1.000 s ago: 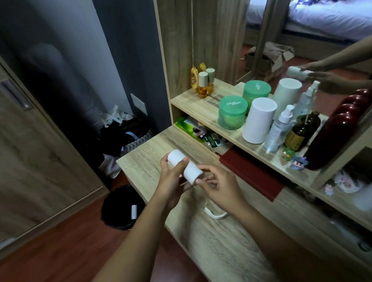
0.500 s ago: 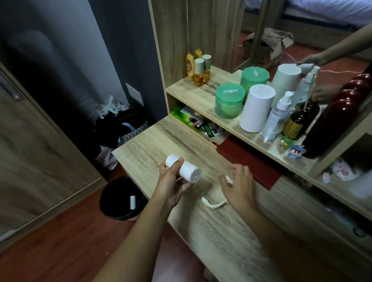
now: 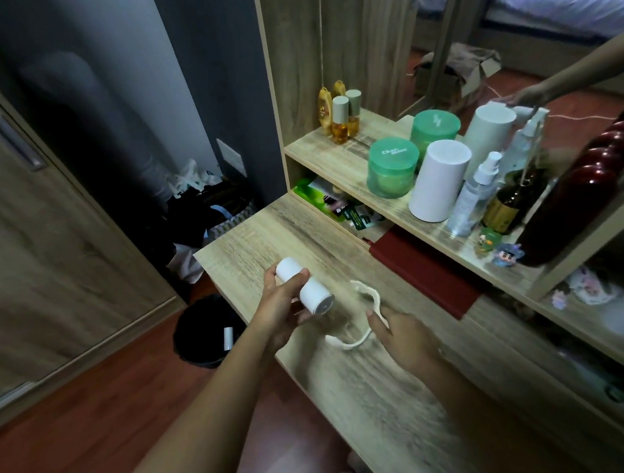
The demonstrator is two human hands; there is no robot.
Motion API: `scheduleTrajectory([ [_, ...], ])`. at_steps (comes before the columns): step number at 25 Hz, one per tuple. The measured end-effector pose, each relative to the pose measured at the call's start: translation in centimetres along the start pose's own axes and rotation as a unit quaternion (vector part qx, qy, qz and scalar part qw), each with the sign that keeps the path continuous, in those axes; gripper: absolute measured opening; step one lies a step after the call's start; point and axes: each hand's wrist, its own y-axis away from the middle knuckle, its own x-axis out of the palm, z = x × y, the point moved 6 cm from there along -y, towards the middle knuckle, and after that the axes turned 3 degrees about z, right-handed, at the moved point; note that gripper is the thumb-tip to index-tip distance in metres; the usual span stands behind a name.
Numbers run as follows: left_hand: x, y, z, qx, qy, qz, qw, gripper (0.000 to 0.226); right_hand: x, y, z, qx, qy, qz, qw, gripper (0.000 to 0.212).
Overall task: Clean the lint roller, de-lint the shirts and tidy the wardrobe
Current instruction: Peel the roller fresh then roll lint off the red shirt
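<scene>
Lint roller roll [image 3: 308, 288], a white cylinder, sits in the left hand [image 3: 285, 307], whose fingers wrap around its middle. It hangs tilted just above the table [image 3: 376, 401], near the front-left corner. The right hand [image 3: 402, 334] is stretched out with nothing in it, its fingertips at the curved white handle [image 3: 351, 341] lying on the table; blur hides whether they touch it. My guess is that the roll is meant to go onto that handle.

The grip covers only the middle of the roll, and if the outer sheet is sticky, the fingers may drag or crease it. A hasty swipe with flat fingers could push the handle along the table instead of lifting it. The roll is also close to the table edge, with the black bin [image 3: 199, 346] on the floor below, so a slip could send it in there. Bottles [image 3: 477, 190] on the shelf stand well apart from both hands.
</scene>
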Motion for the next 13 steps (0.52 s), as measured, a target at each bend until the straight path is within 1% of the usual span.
scheduleTrajectory([
  [2, -0.2, 0.2, -0.1, 0.002, -0.063, 0.007, 0.998, 0.051, -2.2, 0.5, 1.8, -0.054, -0.005, -0.023, 0.998, 0.035],
  [4, 0.1, 0.6, -0.1, 0.002, -0.112, 0.033, 0.993, 0.050, -3.3, 0.6, 2.8, -0.078, -0.009, -0.014, 0.997, 0.041],
  [7, 0.9, 1.4, -0.2, 0.002, -0.162, 0.091, 0.983, 0.046, -3.7, 0.3, 3.1, -0.106, -0.049, -0.019, 0.993, 0.044],
  [9, 1.2, 1.7, -0.1, 0.000, -0.172, 0.116, 0.978, 0.045, -3.9, 0.2, 3.4, -0.113, -0.056, -0.012, 0.992, 0.043],
  [13, 1.3, 1.7, -0.5, -0.001, -0.157, 0.126, 0.979, 0.043, -4.4, 0.3, 4.4, -0.102, -0.048, -0.001, 0.994, 0.040],
])
